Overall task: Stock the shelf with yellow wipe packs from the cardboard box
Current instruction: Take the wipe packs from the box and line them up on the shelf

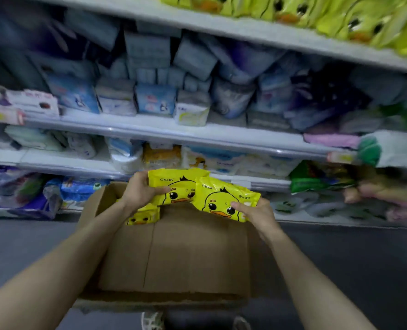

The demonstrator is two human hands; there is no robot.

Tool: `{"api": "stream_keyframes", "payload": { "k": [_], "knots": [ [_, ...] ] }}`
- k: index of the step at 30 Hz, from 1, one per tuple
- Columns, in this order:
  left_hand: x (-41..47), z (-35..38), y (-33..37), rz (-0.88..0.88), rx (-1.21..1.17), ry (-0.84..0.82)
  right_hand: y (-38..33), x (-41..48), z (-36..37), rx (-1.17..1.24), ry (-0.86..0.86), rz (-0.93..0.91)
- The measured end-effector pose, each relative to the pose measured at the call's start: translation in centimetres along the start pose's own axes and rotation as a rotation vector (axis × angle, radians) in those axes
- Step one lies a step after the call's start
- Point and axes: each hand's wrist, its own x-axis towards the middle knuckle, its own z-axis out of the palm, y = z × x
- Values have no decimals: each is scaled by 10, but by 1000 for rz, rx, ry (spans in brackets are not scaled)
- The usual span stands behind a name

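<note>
Our left hand (139, 190) grips a yellow duck-printed plastic wipe pack (177, 183), our right hand (257, 214) a second yellow pack (221, 198) overlapping it, just above the brown cardboard box (174, 253) beneath both hands.

The cardboard box (174, 253) is brown. Above its opening, the left wipe pack (178, 186) and right wipe pack (224, 198) are bright yellow with a printed duck face: black eyes, orange bill. Inside it, spare packs (141, 216) match. Beside it, the floor (340, 258) is dark grey.

Two wipe packs (205, 194) held side by side above the cardboard box (174, 253), shelves (150, 134) behind
</note>
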Motion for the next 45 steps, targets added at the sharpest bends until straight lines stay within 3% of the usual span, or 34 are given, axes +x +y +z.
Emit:
{"api": "stream_keyframes", "payload": {
  "k": [7, 14, 21, 33, 45],
  "knots": [
    [-30, 44, 161, 268, 12, -13, -90, -37, -142, 38, 78, -228],
    [-74, 142, 285, 499, -27, 26, -127, -70, -299, 78, 115, -390],
    [-106, 232, 388, 618, -47, -7, -145, -92, -434, 61, 222, -445],
    [-80, 348, 509, 721, -18, -45, -162, -56, -557, 106, 338, -541],
    [41, 433, 610, 707, 214, 13, -217, 76, -640, 73, 328, -590]
  ]
}}
